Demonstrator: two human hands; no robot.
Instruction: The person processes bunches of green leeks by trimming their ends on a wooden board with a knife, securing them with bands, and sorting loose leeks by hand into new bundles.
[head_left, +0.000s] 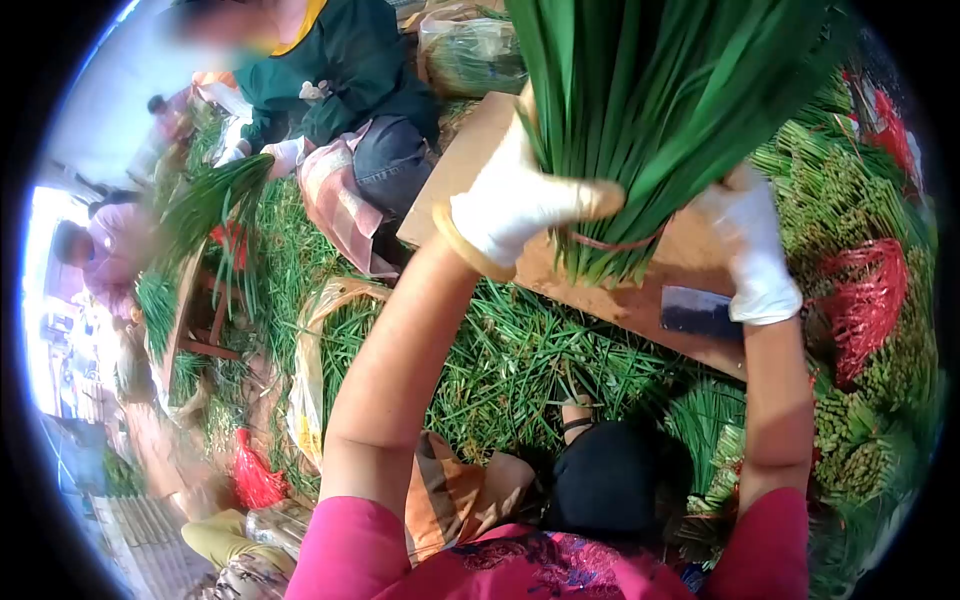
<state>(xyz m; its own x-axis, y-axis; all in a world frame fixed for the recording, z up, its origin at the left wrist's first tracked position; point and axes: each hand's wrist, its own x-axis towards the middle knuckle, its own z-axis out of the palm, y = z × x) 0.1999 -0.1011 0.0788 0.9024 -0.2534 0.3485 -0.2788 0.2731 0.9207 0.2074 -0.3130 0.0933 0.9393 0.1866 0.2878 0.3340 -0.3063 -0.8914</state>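
A thick bunch of garlic chives (640,110) is held up in front of me, leaves upward and cut stalk ends down. My left hand (515,205), in a white glove, grips its left side with the thumb across the front. A thin reddish tie (620,245) circles the stalks near their base. Its right end runs towards my right hand (755,245), also white-gloved, whose closed fingers are at the right side of the bunch and partly hidden by leaves. Below lies a wooden board (590,290) with a dark, wide knife blade (695,312) on it.
Loose green stalks (520,350) cover the ground. Stacked chive bundles (830,190) and red tie strings (865,300) are at my right. At upper left a person in a dark green top (340,70) holds chives. More red strings (257,472) lie lower left.
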